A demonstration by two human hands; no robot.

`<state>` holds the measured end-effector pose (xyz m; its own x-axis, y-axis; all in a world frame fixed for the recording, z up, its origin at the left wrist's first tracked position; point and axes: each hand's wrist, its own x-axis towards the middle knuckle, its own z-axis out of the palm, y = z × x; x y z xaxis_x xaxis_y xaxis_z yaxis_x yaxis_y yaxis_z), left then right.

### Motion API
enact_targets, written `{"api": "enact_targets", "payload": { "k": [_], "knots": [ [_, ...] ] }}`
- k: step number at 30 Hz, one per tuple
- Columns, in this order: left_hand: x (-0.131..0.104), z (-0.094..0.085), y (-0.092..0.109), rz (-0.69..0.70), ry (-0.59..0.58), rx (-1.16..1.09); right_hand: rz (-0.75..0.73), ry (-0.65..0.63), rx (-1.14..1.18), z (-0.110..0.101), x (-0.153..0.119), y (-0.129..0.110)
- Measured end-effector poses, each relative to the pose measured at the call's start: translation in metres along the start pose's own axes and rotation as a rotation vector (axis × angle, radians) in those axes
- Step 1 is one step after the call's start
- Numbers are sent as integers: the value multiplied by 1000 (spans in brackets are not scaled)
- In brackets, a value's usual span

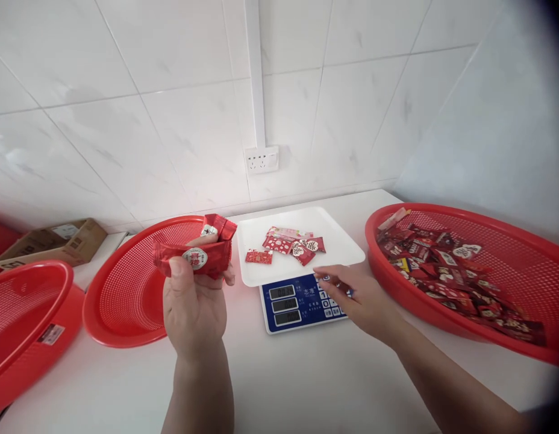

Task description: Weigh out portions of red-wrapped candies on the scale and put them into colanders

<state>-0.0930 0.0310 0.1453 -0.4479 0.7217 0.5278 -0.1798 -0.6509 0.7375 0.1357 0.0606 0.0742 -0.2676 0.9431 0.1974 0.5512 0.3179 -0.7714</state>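
Observation:
My left hand [196, 301] is raised in front of a red basket and grips red candy packets [209, 256], the thumb pressed on the front one. Several small red packets [284, 244] lie on the white tray [252, 276] of a blue digital scale [291, 325]. Over the scale's keypad, at the tray's front edge, is my right hand [352, 295]. Its fingers are partly bent and apart, with nothing seen between them. The scale's display [284, 305] shows digits that are hard to read.
On the right, a large red basket [397, 280] holds many wrapped packets. Left of the scale stands a red perforated basket [121, 289], with another red basket [21, 325] at the far left. Behind it is a cardboard box [49, 247]. A socket [261, 160] is on the tiled wall.

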Motion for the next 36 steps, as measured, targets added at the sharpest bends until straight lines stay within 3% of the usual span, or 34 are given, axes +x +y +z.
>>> {"api": "enact_targets", "payload": {
  "k": [2, 6, 9, 13, 15, 17, 20, 24, 28, 36],
  "knots": [
    [0, 2, -1, -1, -30, -13, 41, -81, 74, 4, -15, 9],
    [-6, 8, -4, -8, -69, 3, 59, -399, 238, 17, -32, 14],
    [-18, 15, -2, -40, -180, 93, 45, -582, 511, 26, -32, 14],
    [-41, 24, 2, -128, -606, 404, -24, -695, 939, 33, -28, 17],
    [-56, 23, -2, -144, -838, 537, -56, -748, 1033, 36, -29, 17],
    [-74, 17, -12, -166, -963, 618, -37, -777, 1076, 41, -33, 17],
    [-104, 1, -29, -290, -934, 696, 52, -794, 1138, 50, -44, 18],
    [-130, -15, -37, -527, -702, 698, 58, -828, 1020, 64, -57, 20],
    [-130, -15, -33, -723, -634, 697, 21, -795, 892, 71, -61, 22],
    [-122, -19, -35, -910, -674, 557, 182, -860, 995, 74, -59, 20]
  ]
}}
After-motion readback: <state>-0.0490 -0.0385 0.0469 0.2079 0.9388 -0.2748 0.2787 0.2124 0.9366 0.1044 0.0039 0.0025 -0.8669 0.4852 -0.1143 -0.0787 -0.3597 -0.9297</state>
